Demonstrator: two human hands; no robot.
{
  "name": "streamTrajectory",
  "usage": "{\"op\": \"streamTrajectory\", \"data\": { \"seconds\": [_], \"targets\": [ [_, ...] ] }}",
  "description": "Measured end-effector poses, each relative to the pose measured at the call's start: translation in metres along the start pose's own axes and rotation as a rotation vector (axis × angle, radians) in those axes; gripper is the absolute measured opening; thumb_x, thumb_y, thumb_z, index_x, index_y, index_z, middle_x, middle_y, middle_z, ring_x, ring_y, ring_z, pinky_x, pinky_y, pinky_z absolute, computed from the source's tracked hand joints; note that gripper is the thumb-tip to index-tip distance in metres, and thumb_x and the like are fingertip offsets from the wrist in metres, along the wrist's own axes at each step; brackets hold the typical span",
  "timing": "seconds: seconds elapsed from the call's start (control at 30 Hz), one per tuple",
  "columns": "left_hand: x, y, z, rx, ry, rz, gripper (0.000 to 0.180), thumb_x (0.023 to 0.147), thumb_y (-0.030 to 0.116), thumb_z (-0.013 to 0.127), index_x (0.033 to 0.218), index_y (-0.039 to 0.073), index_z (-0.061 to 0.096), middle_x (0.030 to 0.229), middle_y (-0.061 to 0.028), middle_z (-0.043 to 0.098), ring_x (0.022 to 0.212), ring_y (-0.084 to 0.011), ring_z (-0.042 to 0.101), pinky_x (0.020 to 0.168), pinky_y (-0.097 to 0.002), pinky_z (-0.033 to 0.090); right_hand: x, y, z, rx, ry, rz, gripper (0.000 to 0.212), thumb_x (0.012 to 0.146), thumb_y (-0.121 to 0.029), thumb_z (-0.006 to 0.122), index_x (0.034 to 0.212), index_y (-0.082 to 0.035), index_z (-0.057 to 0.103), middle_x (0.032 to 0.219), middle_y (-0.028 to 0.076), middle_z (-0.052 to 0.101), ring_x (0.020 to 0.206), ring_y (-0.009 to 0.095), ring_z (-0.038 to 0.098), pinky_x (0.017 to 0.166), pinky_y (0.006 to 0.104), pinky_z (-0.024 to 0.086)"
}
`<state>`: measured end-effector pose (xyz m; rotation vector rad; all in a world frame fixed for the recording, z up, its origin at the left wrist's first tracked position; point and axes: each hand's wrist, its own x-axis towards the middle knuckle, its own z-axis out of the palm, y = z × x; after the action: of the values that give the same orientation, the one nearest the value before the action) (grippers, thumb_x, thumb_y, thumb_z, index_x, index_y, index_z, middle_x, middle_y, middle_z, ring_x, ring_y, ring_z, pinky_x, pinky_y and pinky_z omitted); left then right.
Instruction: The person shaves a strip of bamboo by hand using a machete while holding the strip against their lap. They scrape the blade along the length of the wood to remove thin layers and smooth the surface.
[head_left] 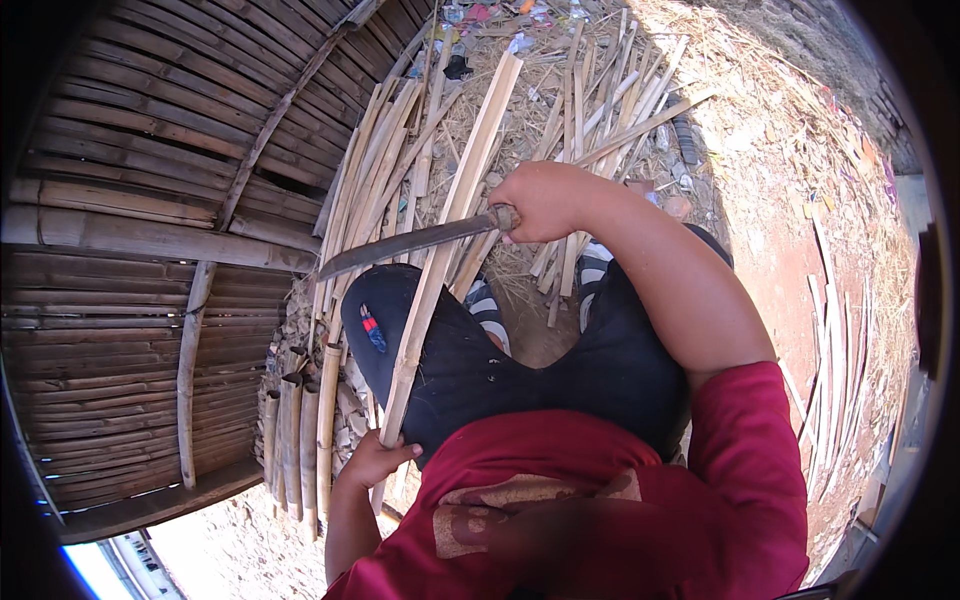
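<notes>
My right hand (535,203) is closed around the handle of a machete (410,240). Its long dark blade points left and lies across a split bamboo strip (445,235); whether it touches the strip I cannot tell. My left hand (375,460) grips the near end of that strip, beside my left thigh. The strip slants up and away over my left leg, its pale inner face showing. Its far end reaches above the loose strips on the ground.
More split bamboo strips (590,110) lie in piles ahead of my feet. Upright bamboo poles (290,440) stand at the left, near a slatted bamboo wall (130,150). Thin strips (830,360) lie on the ground at the right. Straw and litter cover the far ground.
</notes>
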<state>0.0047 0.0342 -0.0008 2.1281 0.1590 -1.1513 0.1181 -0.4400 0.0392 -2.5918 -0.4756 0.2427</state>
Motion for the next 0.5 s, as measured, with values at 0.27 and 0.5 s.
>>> {"op": "streamTrajectory", "data": {
  "seconds": [0.27,0.5],
  "targets": [
    [-0.001,0.008,0.003,0.017,0.032,-0.003,0.042,0.080,0.023,0.088,0.067,0.015,0.048,0.063,0.0064,0.050,0.060,-0.0067,0.046,0.055,-0.0278,0.039,0.003,0.065,-0.023,0.077,0.218,0.307,0.044,0.078,-0.035,0.081,0.108,-0.004,0.072,0.095,0.020,0.073,0.095,0.040,0.070,0.085,0.0466,0.054],
    [0.003,0.002,0.003,0.009,0.021,0.004,0.042,0.080,0.022,0.088,0.068,0.014,0.049,0.064,0.0059,0.051,0.060,-0.0072,0.048,0.055,-0.0282,0.040,-0.010,0.007,-0.017,0.010,0.094,0.101,0.047,0.077,-0.039,0.082,0.108,-0.005,0.070,0.095,0.020,0.071,0.095,0.040,0.069,0.083,0.0479,0.053]
  ]
}}
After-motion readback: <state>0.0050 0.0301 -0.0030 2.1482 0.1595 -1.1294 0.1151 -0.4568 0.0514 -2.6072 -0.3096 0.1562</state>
